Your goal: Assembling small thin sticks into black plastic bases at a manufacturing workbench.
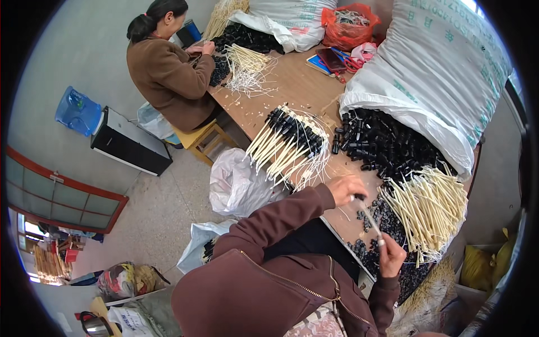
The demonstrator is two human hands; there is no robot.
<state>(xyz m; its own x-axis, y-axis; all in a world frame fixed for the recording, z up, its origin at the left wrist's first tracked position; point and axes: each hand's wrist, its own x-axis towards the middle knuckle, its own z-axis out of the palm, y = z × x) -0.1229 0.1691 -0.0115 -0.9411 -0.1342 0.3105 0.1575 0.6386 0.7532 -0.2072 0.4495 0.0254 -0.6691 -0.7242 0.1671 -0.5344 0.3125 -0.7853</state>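
Above the table's near edge, my left hand (pixel 347 190) is closed round a small black cylindrical plastic fitting (pixel 358 197). A pale sleeved wire (pixel 369 218) runs from it down to my right hand (pixel 391 256), whose fingers pinch its other end. Under the wire lie many small black plastic pieces (pixel 387 219). To the right is a thick pile of cream sleeved wires (pixel 429 210). Black cylindrical fittings (pixel 387 137) spill from a big white woven sack (pixel 432 73). Left of my left hand lies a stack of cream wires with black fittings on their ends (pixel 292 140).
A co-worker in a brown jacket (pixel 168 73) sits at the far left of the wooden table (pixel 303 84), hands over black pieces. A red plastic bag (pixel 349 28) and notebooks (pixel 320 64) lie at the back. White bags (pixel 236 180) and a water dispenser (pixel 132 140) stand left.
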